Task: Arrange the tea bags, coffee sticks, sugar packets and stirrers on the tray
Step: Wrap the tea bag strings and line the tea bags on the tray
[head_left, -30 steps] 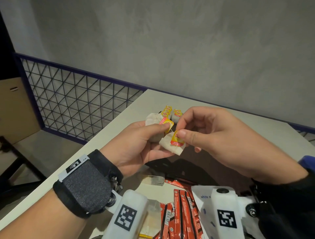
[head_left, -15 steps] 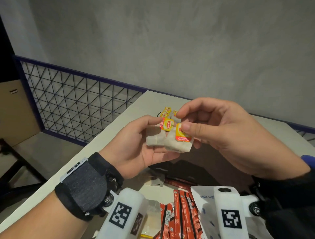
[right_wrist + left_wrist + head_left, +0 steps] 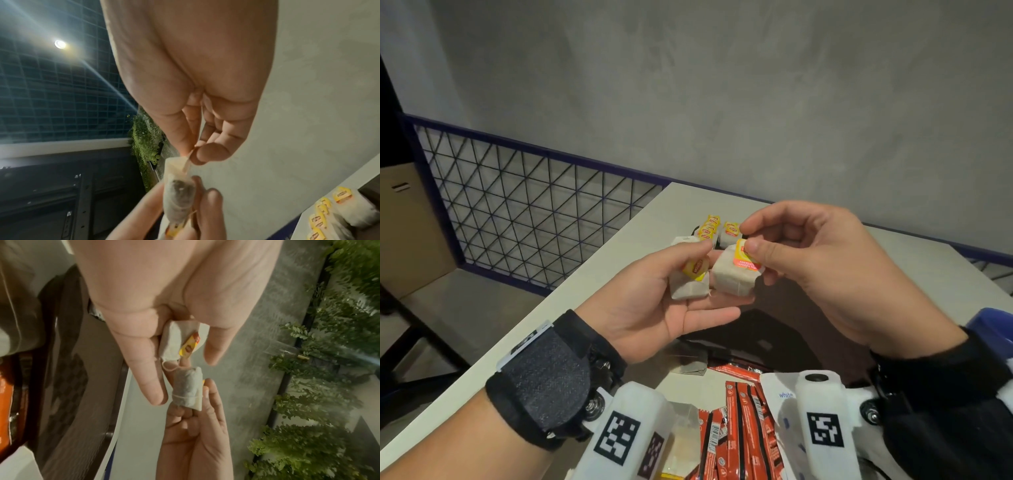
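while above the table [image 3: 592, 274], left hand [image 3: 654, 301] pinching one tea bag [image 3: 690, 286], right hand [image 3: 822, 270] another [image 3: 734, 277]

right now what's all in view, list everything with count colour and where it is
tea bags in hand: two, white with yellow-red tags, one per hand
tea bags on table: several, count unclear, same kind, behind the hands
coffee sticks: many, red, near edge below the hands
sugar packet: at least one, white, beside the sticks
tray: one, dark, under the hands
table: one, off-white
mesh railing: one, dark blue, left
left hand: holds one bag
right hand: pinches the other's tag
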The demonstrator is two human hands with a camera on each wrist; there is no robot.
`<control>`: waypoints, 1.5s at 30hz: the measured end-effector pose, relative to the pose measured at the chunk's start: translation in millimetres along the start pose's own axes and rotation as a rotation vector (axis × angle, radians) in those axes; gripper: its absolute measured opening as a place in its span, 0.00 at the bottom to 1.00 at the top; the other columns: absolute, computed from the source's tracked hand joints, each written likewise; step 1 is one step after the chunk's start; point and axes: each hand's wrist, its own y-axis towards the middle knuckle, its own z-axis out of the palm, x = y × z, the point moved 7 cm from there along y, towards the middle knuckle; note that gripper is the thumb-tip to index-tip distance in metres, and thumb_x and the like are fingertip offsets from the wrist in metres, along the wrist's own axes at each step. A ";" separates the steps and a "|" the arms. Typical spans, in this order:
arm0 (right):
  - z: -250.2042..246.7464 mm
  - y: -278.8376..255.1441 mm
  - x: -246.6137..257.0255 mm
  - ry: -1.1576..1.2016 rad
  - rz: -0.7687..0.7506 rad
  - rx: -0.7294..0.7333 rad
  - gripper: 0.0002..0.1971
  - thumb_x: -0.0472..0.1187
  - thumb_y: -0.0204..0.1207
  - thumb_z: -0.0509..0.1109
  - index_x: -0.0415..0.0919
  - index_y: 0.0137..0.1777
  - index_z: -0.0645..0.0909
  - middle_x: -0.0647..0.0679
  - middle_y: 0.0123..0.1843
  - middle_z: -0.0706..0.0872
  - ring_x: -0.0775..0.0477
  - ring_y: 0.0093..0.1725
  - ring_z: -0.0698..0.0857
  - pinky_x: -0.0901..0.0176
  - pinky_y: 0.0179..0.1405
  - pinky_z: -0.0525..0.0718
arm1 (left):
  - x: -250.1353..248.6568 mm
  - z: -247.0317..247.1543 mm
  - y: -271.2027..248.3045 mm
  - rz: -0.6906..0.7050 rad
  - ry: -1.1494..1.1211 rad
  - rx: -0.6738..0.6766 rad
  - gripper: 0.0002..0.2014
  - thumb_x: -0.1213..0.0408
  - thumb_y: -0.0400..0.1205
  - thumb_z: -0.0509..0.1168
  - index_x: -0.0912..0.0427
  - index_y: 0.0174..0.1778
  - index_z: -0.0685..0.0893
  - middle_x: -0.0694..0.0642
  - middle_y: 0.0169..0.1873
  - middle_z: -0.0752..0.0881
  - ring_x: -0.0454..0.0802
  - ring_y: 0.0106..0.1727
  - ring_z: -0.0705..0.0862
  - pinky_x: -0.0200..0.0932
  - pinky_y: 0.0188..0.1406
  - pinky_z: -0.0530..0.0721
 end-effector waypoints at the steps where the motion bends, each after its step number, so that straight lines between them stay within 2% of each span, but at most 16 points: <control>1: -1.4 0.5 -1.2 -0.018 -0.001 -0.020 0.06 0.27 0.77 0.76 0.38 0.47 0.89 0.38 0.41 0.91 0.52 0.32 0.84 0.61 0.31 0.83 | -0.3 0.9 -0.4 0.014 0.030 0.008 0.15 0.58 0.78 0.70 0.60 0.58 0.89 0.67 0.56 0.92 0.67 0.56 0.92 0.52 0.47 0.94; 5: -0.1 1.2 -5.9 -0.042 0.021 -0.036 0.06 0.29 0.78 0.76 0.39 0.48 0.89 0.40 0.42 0.92 0.50 0.35 0.86 0.56 0.31 0.82 | 1.3 2.6 -0.1 0.063 0.154 0.028 0.10 0.65 0.74 0.73 0.58 0.50 0.93 0.64 0.50 0.93 0.59 0.52 0.94 0.43 0.42 0.93; 8: 3.3 0.2 -6.8 -0.049 0.038 -0.041 0.05 0.29 0.77 0.77 0.39 0.48 0.90 0.38 0.43 0.91 0.49 0.37 0.86 0.55 0.29 0.81 | 3.1 -0.9 2.8 0.074 0.172 0.005 0.15 0.68 0.74 0.73 0.63 0.57 0.90 0.65 0.49 0.93 0.56 0.48 0.94 0.41 0.42 0.93; 13: 3.1 0.3 -13.3 -0.102 0.143 -0.044 0.04 0.33 0.77 0.78 0.39 0.50 0.89 0.35 0.43 0.91 0.50 0.35 0.85 0.56 0.30 0.82 | 2.5 -2.7 4.0 0.092 0.170 -0.003 0.13 0.70 0.74 0.73 0.66 0.55 0.90 0.66 0.46 0.93 0.57 0.46 0.94 0.41 0.37 0.93; 16: 4.8 -2.3 -21.1 -0.103 0.261 0.007 0.05 0.38 0.79 0.78 0.37 0.51 0.89 0.37 0.43 0.92 0.51 0.33 0.85 0.55 0.32 0.80 | 2.0 -3.1 4.2 0.093 0.172 -0.006 0.13 0.70 0.75 0.72 0.66 0.56 0.90 0.67 0.47 0.93 0.56 0.44 0.94 0.42 0.41 0.93; 19: 3.7 -4.0 -23.5 -0.086 0.309 0.037 0.06 0.39 0.79 0.77 0.35 0.49 0.91 0.36 0.45 0.93 0.50 0.34 0.85 0.55 0.32 0.79 | 2.8 -3.7 4.1 0.079 0.169 -0.004 0.15 0.69 0.75 0.73 0.67 0.58 0.89 0.68 0.48 0.93 0.56 0.44 0.94 0.42 0.42 0.92; 25: -1.0 -2.5 -21.0 -0.067 0.280 0.004 0.06 0.37 0.77 0.79 0.33 0.48 0.91 0.30 0.46 0.91 0.48 0.35 0.83 0.56 0.30 0.78 | 4.4 -4.5 4.4 0.053 0.177 -0.013 0.16 0.66 0.78 0.72 0.66 0.61 0.89 0.67 0.52 0.93 0.57 0.46 0.94 0.41 0.38 0.93; 28: -0.5 -0.9 -18.9 -0.039 0.230 -0.016 0.07 0.37 0.75 0.80 0.34 0.49 0.91 0.29 0.47 0.90 0.46 0.37 0.83 0.55 0.30 0.77 | 4.8 -3.6 4.1 0.056 0.199 -0.006 0.19 0.64 0.77 0.73 0.66 0.63 0.88 0.67 0.52 0.93 0.58 0.48 0.94 0.41 0.41 0.93; 31: 0.2 0.7 -17.3 -0.006 0.182 -0.033 0.07 0.35 0.73 0.81 0.33 0.49 0.90 0.26 0.45 0.89 0.45 0.37 0.82 0.58 0.28 0.77 | 6.4 -3.4 3.8 0.051 0.210 -0.004 0.17 0.65 0.77 0.73 0.65 0.61 0.88 0.66 0.52 0.93 0.59 0.49 0.94 0.41 0.41 0.93; 38: 0.5 0.1 -12.8 0.014 0.138 -0.015 0.08 0.31 0.71 0.82 0.34 0.49 0.90 0.31 0.45 0.91 0.49 0.37 0.85 0.62 0.30 0.81 | 5.4 -2.5 3.3 0.055 0.189 0.004 0.17 0.65 0.76 0.73 0.65 0.60 0.88 0.66 0.53 0.93 0.61 0.53 0.93 0.40 0.40 0.93; 42: -0.4 0.7 -14.9 0.012 0.140 -0.016 0.08 0.30 0.70 0.82 0.34 0.49 0.90 0.28 0.43 0.88 0.45 0.37 0.83 0.61 0.29 0.81 | 4.4 -3.9 3.6 0.075 0.203 -0.009 0.15 0.63 0.75 0.73 0.63 0.57 0.90 0.64 0.50 0.93 0.59 0.52 0.94 0.40 0.37 0.93; 45: 1.2 1.1 -17.6 0.003 0.153 -0.015 0.08 0.30 0.70 0.82 0.33 0.48 0.90 0.36 0.38 0.87 0.47 0.36 0.82 0.62 0.28 0.80 | 5.1 -4.8 3.5 0.076 0.197 -0.013 0.13 0.63 0.75 0.73 0.62 0.54 0.91 0.64 0.48 0.94 0.56 0.51 0.94 0.40 0.36 0.93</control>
